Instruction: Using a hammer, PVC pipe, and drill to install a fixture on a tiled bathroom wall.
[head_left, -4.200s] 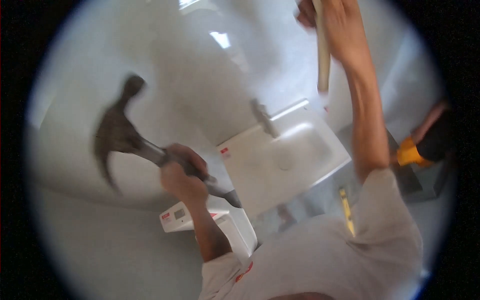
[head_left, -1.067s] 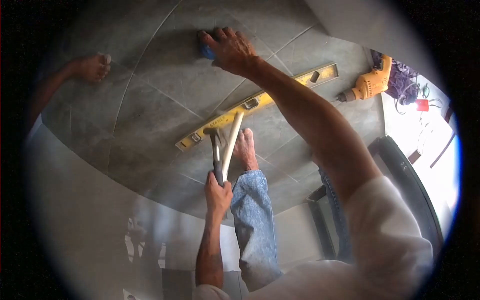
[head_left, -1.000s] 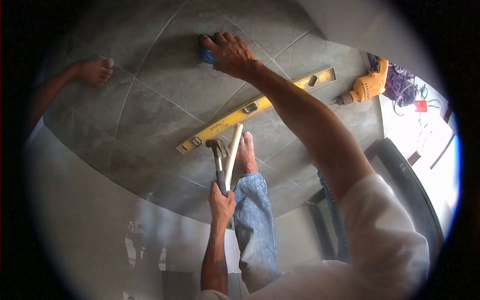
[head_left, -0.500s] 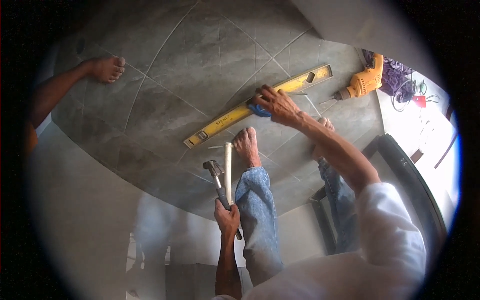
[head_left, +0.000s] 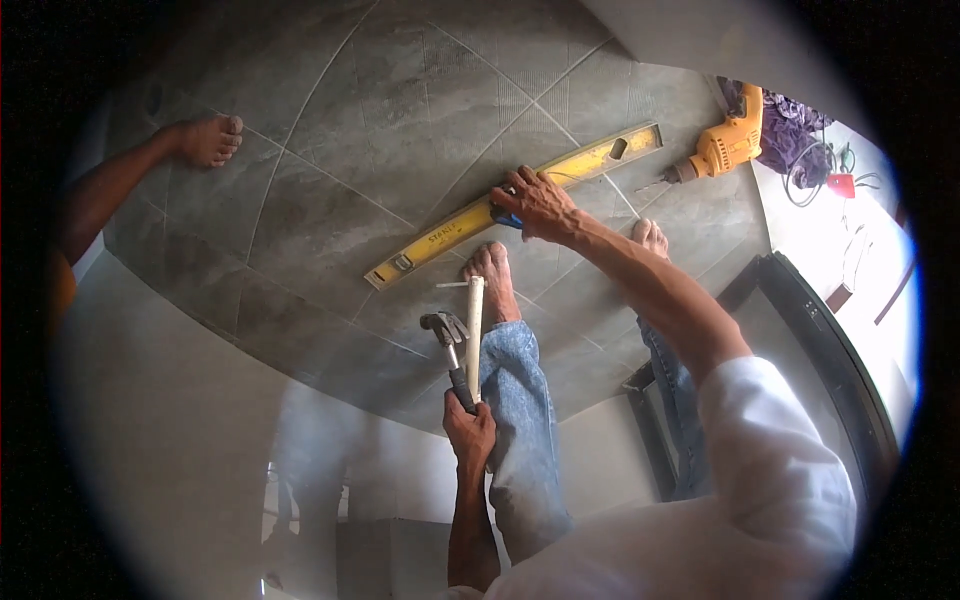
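My left hand [head_left: 469, 432] is closed around the dark grip of a claw hammer [head_left: 446, 328] and the lower end of a pale, slim stick [head_left: 474, 335]. Both stand up side by side, and a thin white piece [head_left: 453, 285] juts sideways by the stick's top. My right hand [head_left: 540, 205] is closed on a blue object [head_left: 508, 216] at the near edge of a yellow spirit level [head_left: 440, 240]. Fingers cover much of the blue object, so its kind is unclear. The level lies slantwise on the grey tiled floor [head_left: 380, 110], just beyond my feet.
An orange power drill [head_left: 730, 145] with a bit lies at the right, beside purple cloth [head_left: 795, 140] and a red item [head_left: 842, 185] with cords. A dark frame [head_left: 820, 340] stands at the right. Another person's bare foot [head_left: 212, 141] rests on the floor at the far left.
My left hand has moved slightly right with the hammer and stick, bringing the stick's top in front of my foot. My right hand keeps hold of the blue object. The view has shifted a little.
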